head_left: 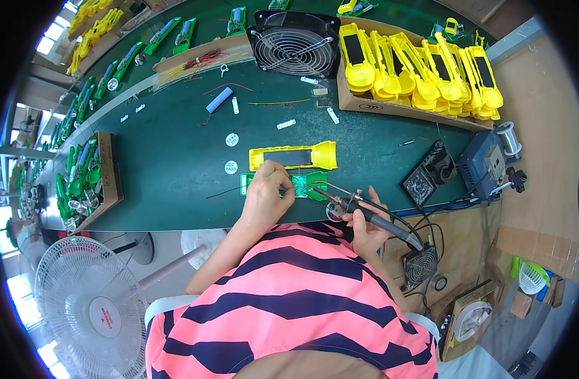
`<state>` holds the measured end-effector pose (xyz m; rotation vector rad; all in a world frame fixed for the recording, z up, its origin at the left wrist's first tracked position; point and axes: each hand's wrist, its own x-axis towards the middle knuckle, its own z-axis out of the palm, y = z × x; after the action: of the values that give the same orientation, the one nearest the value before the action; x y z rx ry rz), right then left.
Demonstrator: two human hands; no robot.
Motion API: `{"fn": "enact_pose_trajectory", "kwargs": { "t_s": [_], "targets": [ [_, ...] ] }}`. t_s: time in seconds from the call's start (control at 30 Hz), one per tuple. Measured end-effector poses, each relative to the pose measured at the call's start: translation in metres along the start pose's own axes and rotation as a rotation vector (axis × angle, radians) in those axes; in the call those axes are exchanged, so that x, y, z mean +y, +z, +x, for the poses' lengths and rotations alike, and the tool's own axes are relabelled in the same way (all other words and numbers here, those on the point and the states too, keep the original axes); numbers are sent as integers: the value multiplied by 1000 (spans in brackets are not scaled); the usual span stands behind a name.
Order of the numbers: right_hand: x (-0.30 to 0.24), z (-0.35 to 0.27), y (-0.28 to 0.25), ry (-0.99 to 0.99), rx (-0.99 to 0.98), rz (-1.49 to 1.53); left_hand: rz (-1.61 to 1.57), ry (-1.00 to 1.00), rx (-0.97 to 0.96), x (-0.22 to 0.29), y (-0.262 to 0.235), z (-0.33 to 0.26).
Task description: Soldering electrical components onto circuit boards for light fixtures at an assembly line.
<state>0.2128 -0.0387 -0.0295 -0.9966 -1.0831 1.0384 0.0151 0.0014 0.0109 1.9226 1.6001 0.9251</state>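
My right hand (369, 228) grips a soldering iron (383, 222) by its dark handle. The iron's thin tip points left, over a green circuit board (300, 185) in a green plastic housing (318, 179). A thin curved metal tube runs beside the tip. My left hand (268, 194) is closed in a pinch at the board's left part and covers much of the housing; whatever is between its fingertips is hidden. From under that hand a thin black wire (223, 193) sticks out to the left. Just beyond lies a yellow housing half (329, 155) with a dark panel.
A cardboard box (365, 108) of yellow housings and a black fan (294, 47) stand at the back. On the right are a blue soldering station (481, 165) and solder spool (508, 139). A box (114, 165) of green assemblies sits left. A blue battery cell (219, 100) lies mid-table.
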Motion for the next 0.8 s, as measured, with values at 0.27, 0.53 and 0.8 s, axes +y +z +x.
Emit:
{"fn": "enact_pose_trajectory", "kwargs": {
  "t_s": [0.27,0.53,0.8],
  "targets": [
    [-3,-3,2,84,56,125,19,-16,-3,-1,0,-1],
    [-6,-3,0,65,13,57,-68,24,26,7,-17,-2],
    [-12,-3,1,264,79,174,689,-111,-42,4,-67,-30]
  ]
}}
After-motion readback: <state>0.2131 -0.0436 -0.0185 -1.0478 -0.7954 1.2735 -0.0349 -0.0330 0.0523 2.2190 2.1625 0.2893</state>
